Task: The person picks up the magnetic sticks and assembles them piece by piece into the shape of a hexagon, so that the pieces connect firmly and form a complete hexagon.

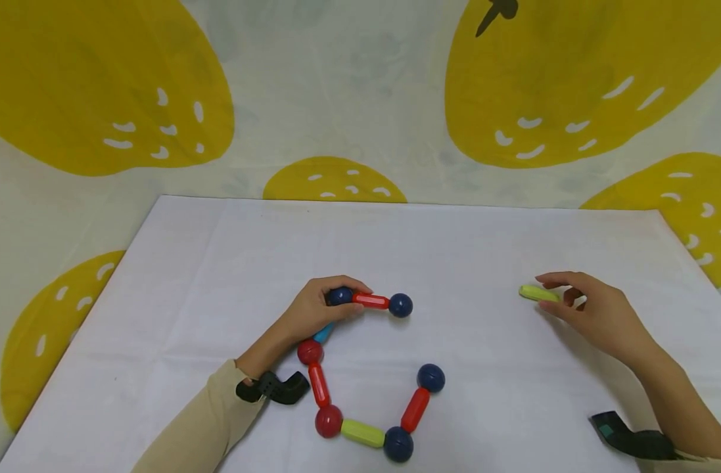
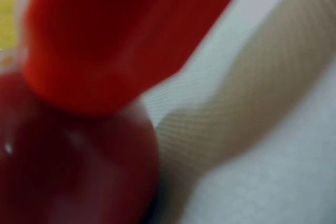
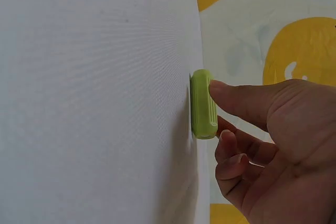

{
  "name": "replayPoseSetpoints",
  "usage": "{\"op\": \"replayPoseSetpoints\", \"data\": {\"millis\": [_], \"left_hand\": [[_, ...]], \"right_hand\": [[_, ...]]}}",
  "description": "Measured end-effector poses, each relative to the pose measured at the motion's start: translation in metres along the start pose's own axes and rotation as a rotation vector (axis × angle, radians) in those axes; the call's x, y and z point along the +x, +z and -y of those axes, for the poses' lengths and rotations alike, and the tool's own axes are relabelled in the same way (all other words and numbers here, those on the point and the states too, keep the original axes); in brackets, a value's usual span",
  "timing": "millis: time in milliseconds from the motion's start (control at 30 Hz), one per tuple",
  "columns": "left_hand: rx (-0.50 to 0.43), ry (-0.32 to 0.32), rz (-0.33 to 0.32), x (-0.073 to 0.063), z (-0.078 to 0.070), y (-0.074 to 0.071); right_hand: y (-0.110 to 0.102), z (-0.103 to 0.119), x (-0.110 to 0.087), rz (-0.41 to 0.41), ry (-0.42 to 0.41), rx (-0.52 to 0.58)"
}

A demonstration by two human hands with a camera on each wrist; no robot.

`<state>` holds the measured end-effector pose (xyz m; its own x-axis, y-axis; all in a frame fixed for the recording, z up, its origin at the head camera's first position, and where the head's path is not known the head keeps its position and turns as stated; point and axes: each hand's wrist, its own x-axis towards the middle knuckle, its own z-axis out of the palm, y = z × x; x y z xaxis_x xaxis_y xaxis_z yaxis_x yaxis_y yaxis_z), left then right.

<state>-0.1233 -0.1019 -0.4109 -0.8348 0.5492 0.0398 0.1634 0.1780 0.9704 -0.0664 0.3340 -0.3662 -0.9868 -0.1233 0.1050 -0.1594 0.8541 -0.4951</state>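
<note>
My left hand (image 1: 313, 309) grips the upper end of a chain of toy building sticks and balls, with fingers and thumb around a dark blue ball (image 1: 340, 296) and the start of a red stick (image 1: 372, 301). Another blue ball (image 1: 401, 305) caps that stick. Below the hand, a light blue stick (image 1: 323, 333) leads to a red ball (image 1: 310, 352). Close up in the left wrist view are a blurred red stick (image 2: 121, 30) and red ball (image 2: 79, 156). Away to the right, my right hand (image 1: 605, 322) pinches a short green stick (image 3: 202, 106) between thumb and fingers.
The chain runs on through a lower red ball (image 1: 328, 421) and a green stick (image 1: 363, 433) to a blue ball (image 1: 398, 444). From there a red stick rises to one more blue ball (image 1: 431, 378). All this is on a white-covered table (image 1: 218, 249) before a yellow-patterned cloth.
</note>
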Motion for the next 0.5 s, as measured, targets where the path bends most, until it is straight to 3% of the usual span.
{"op": "replayPoseSetpoints", "data": {"millis": [500], "left_hand": [[0.01, -0.048, -0.011, -0.0003, -0.0027, 0.0016]], "right_hand": [[0.0042, -0.0029, 0.0034, 0.059, -0.009, -0.041]]}}
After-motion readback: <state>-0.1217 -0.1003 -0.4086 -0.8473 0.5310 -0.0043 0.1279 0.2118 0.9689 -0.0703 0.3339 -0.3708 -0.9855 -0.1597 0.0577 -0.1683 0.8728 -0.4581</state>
